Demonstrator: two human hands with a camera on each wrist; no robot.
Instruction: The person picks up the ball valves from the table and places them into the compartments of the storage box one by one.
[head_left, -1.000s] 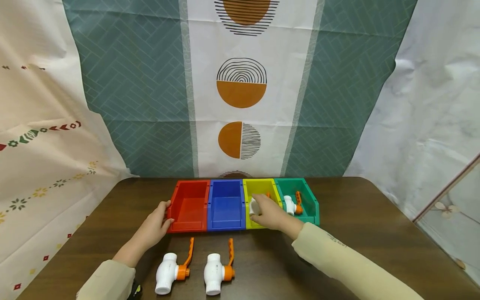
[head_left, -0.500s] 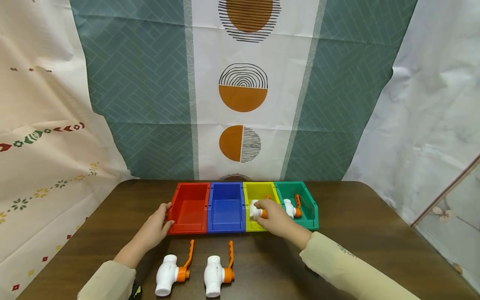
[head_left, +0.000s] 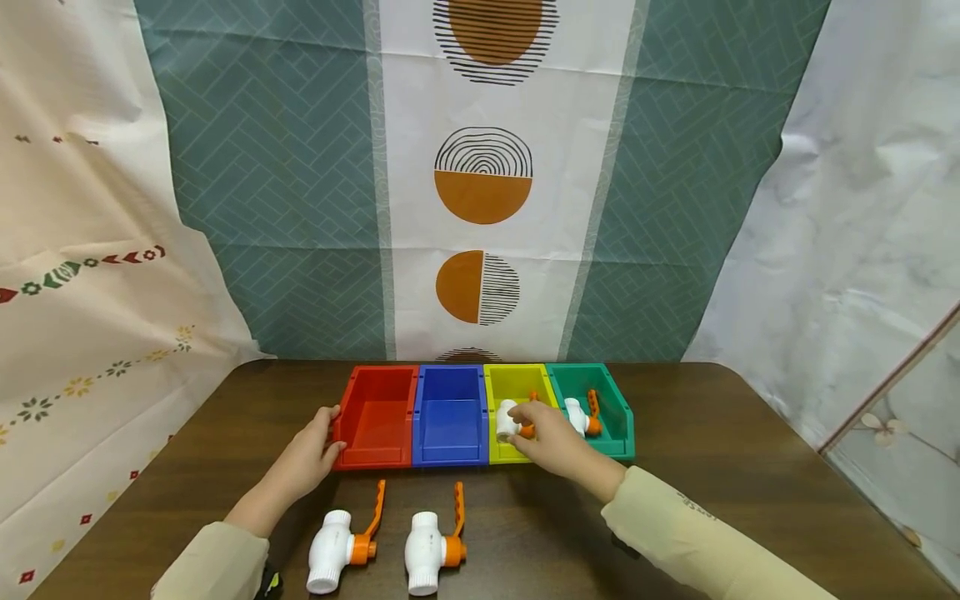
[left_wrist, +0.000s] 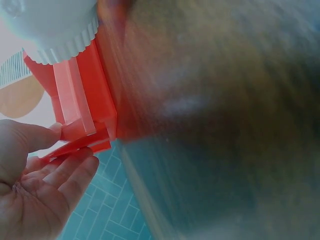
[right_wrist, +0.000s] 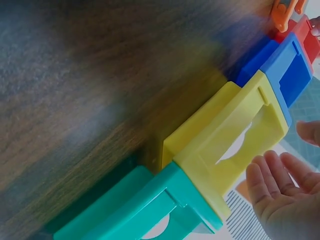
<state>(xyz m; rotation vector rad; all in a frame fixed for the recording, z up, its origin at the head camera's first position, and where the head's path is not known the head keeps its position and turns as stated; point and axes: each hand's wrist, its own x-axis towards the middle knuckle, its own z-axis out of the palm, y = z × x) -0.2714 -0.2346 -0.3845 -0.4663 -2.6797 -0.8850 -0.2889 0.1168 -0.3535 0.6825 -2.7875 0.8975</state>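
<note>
With the red bin [head_left: 375, 457] pinched by the left grip [head_left: 303, 452] near the table's [head_left: 690, 417] far edge, the spread right grip [head_left: 551, 437] is best raised straight.

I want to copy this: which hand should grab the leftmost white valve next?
Probably the right hand: it looks open and empty at the yellow bin. The left hand is nearer the leftmost white valve, but it's busy holding the red bin by its edge.
</note>
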